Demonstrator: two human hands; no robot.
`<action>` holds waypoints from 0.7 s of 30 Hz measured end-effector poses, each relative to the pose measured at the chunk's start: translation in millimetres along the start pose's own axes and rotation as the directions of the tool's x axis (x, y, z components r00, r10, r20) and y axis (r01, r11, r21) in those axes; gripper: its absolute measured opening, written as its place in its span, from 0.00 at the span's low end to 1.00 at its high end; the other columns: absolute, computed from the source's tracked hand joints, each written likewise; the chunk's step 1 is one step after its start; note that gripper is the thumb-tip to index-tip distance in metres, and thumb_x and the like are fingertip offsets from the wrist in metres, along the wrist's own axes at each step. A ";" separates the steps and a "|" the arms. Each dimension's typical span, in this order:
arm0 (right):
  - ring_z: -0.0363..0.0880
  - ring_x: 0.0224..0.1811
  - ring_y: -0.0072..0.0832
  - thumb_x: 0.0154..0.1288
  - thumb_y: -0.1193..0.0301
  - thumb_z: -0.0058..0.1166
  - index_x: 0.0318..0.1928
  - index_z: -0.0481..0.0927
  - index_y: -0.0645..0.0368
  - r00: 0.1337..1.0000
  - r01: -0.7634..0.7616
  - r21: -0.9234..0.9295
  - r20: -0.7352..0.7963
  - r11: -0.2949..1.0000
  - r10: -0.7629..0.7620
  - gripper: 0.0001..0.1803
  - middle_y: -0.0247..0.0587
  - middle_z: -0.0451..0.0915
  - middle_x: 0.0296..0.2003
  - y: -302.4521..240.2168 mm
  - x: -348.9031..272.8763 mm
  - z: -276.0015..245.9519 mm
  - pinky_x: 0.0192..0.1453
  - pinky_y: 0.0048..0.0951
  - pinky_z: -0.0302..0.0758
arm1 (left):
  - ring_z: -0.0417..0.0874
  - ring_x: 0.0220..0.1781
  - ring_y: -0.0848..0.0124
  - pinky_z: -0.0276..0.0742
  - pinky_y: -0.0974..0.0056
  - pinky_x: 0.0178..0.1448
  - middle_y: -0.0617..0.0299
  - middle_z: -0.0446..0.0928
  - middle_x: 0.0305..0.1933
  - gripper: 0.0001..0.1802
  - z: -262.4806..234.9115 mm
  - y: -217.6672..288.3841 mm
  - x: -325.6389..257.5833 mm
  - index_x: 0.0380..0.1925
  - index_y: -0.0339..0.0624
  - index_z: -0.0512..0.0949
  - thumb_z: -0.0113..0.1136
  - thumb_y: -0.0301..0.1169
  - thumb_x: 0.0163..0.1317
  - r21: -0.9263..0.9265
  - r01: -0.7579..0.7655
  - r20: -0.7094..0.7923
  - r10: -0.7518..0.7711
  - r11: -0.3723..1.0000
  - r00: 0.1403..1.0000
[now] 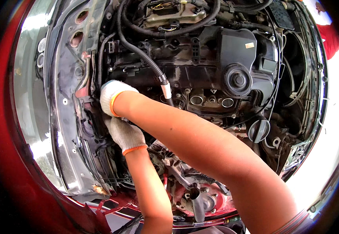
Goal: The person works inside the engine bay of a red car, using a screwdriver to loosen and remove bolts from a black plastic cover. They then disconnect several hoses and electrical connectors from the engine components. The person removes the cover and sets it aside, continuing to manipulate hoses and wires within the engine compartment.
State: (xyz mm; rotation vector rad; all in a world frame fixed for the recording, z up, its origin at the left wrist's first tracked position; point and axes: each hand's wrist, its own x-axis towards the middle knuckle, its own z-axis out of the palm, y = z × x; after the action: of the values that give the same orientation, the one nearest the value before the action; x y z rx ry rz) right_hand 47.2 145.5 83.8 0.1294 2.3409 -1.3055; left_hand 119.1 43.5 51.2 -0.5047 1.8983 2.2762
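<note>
Both my hands wear whitish knit work gloves with orange cuffs and reach down at the left side of a car's engine bay. My right hand [115, 97] is the farther one, its arm crossing over the engine. Just nearer lies my left hand [125, 134], partly under the right one. The fingers of both hands point down into the gap beside the engine block and are hidden, so what they touch cannot be made out. Close to them are the grey metal panel [65, 117] and a thin black corrugated hose [100, 64].
A black engine cover [154, 74] with a round cap [238, 79] spans the middle. A thick corrugated hose [140, 52] runs across it. A dark knob-like cap [259, 130] sits at right. Red bodywork [1, 128] edges the left; someone's red sleeve [329, 41] shows far right.
</note>
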 end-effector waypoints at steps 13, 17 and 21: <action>0.90 0.49 0.42 0.59 0.67 0.67 0.48 0.92 0.52 0.991 0.117 -0.125 -0.054 0.985 -0.125 0.16 0.46 0.89 0.49 1.6 0.2 9.2 0.53 0.40 0.86 | 0.72 0.72 0.61 0.63 0.53 0.79 0.55 0.72 0.72 0.31 -46.4 -14.8 28.3 0.70 0.42 0.68 0.39 0.52 0.81 -0.251 0.232 0.298 -0.153 0.940 0.942; 0.90 0.50 0.42 0.58 0.68 0.66 0.48 0.92 0.52 0.992 0.117 -0.074 -0.045 0.990 -0.121 0.16 0.46 0.89 0.50 2.0 -5.5 4.4 0.54 0.40 0.85 | 0.75 0.68 0.64 0.67 0.56 0.75 0.57 0.74 0.67 0.24 -43.0 -19.2 28.6 0.69 0.44 0.69 0.46 0.39 0.78 -0.177 0.125 0.165 -0.096 0.976 0.982; 0.90 0.51 0.42 0.58 0.69 0.65 0.49 0.91 0.53 0.987 0.158 -0.158 0.050 0.975 -0.152 0.17 0.46 0.89 0.50 -1.9 -6.0 -4.8 0.54 0.40 0.85 | 0.76 0.64 0.67 0.70 0.59 0.70 0.59 0.75 0.64 0.24 -44.5 -18.2 35.6 0.67 0.44 0.71 0.47 0.27 0.71 -0.155 0.091 0.068 -0.081 0.984 0.994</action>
State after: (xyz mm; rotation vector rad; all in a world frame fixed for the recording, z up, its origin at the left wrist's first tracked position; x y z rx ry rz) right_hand 50.3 149.3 90.0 -0.1301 2.4533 -1.1705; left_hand 99.0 -0.2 15.7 -0.5180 1.6436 2.3689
